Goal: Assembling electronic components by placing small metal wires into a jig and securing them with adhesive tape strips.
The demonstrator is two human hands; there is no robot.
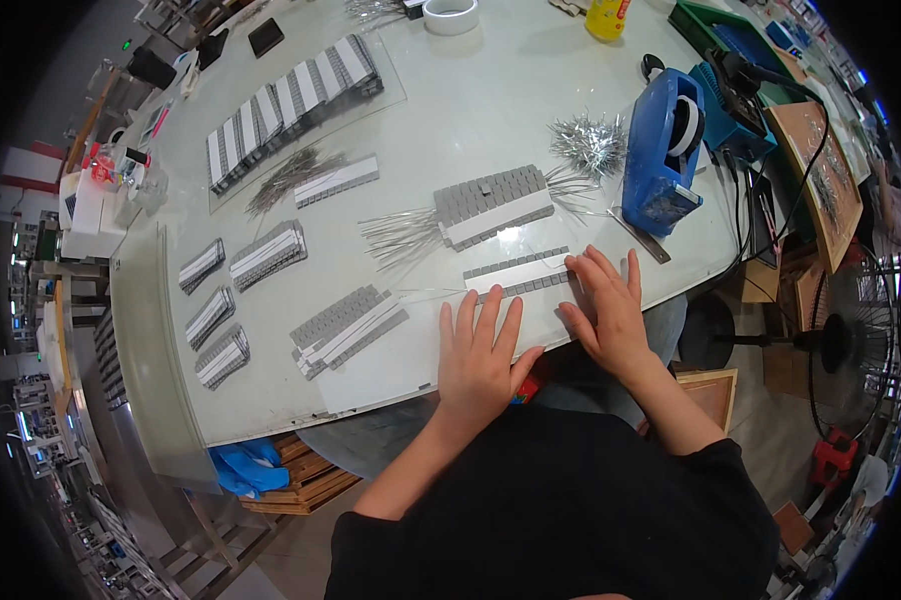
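A strip of small grey square pieces with a white band along it [519,273] lies on the table in front of me. My left hand [479,362] rests with fingers spread, its fingertips at the strip's lower left edge. At the strip's right end is my right hand [611,318], its fingers stretched and thumb apart. Thin wire runs left from the strip. Just beyond lies a wider grey block of such pieces [491,207], with fine wires fanning out at both ends. Left of my hands sits another grey-and-white stack [349,330].
A blue tape dispenser [661,150] stands at the right, beside a metal ruler [643,238] and a tangle of silvery wires [588,145]. Several small grey bundles [211,312] lie at the left. A long row of strips [291,105] sits further back, near a white tape roll [451,14].
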